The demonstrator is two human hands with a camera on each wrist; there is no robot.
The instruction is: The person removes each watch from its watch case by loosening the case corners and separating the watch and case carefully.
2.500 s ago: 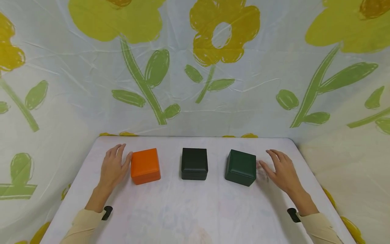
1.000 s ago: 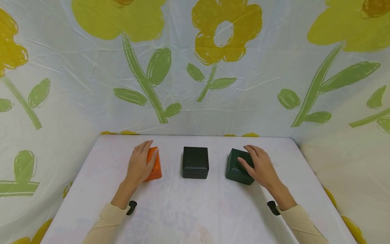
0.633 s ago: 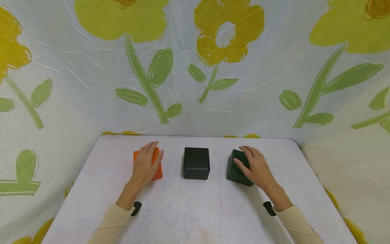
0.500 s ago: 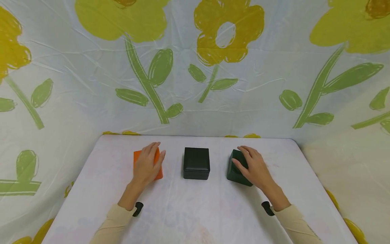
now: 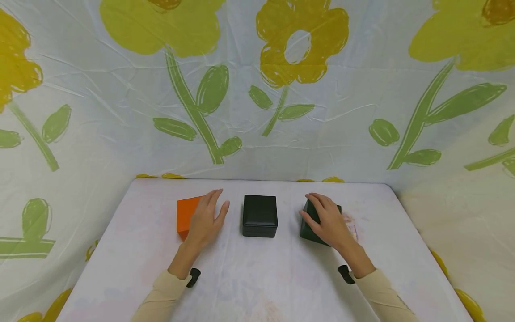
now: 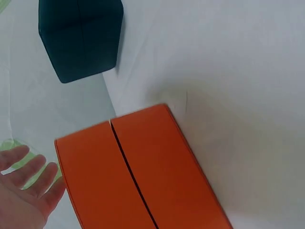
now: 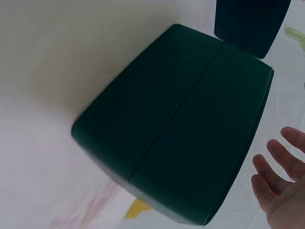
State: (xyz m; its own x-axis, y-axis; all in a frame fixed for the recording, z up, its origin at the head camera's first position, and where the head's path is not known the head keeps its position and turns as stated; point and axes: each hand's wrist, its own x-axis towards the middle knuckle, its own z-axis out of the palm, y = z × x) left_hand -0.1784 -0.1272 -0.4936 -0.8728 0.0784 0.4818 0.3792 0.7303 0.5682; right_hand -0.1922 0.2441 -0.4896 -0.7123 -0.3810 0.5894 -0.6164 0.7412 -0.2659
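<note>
Three lidded boxes stand in a row: an orange box (image 5: pixel 186 213) at left, a black box (image 5: pixel 259 214) in the middle and a dark green box (image 5: pixel 310 233) at right. My left hand (image 5: pixel 204 222) is above the orange box's right side, fingers loosely extended towards the black box. In the left wrist view it shows beyond the lid seam of the orange box (image 6: pixel 133 171). My right hand (image 5: pixel 329 223) hovers over the green box and hides part of its top. Its relaxed fingers stand apart from the green box (image 7: pixel 176 129) in the right wrist view. Neither hand holds anything.
The boxes rest on a table (image 5: pixel 241 277) with a pale cover. Behind it hangs a white cloth (image 5: pixel 322 152) printed with yellow flowers and green leaves, which also lines both sides. Gaps separate the boxes. Each wrist wears a black band.
From outside the row, both hands have moved inward over the orange and green boxes. The left has lately slid further right, the right slightly left. The boxes have stayed in place.
</note>
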